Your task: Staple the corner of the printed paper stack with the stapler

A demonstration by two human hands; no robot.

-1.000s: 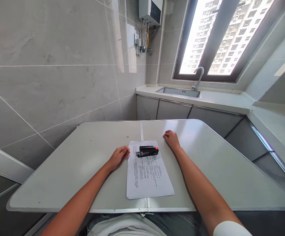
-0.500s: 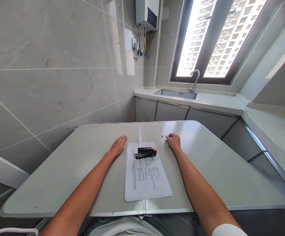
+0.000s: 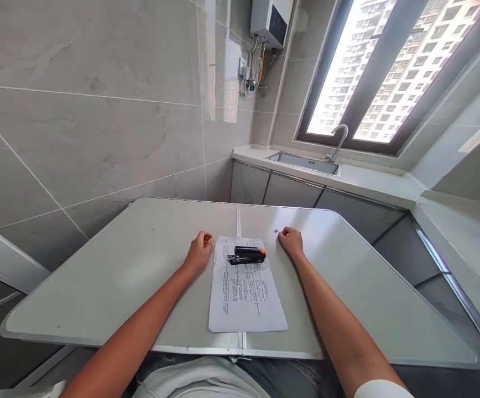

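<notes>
A printed sheet of paper (image 3: 246, 309) lies on the table before me, its text turned sideways; whether there are more sheets under it I cannot tell. Across its far part rests a black stapler (image 3: 248, 254) with an orange spot at its right end. Left of the paper's far corner is my left hand (image 3: 199, 250), its fingers curled in and nothing visible in them. My right hand (image 3: 292, 242) rests right of the paper with bent fingers; anything inside them is hidden. Small dark bits (image 3: 276, 231), perhaps staples, lie just beyond its fingertips.
The pale table (image 3: 111, 276) has a metal seam down its middle. A tiled wall (image 3: 99, 143) stands at the left. Behind are a counter (image 3: 372, 182) with a sink (image 3: 304, 162), a tap (image 3: 339, 141), a window and a wall-mounted heater (image 3: 271, 22).
My left hand has gone from lying flat to curled fingers, close to where it was. My right hand has barely moved. The view has tilted; the stapler and paper stay on the table.
</notes>
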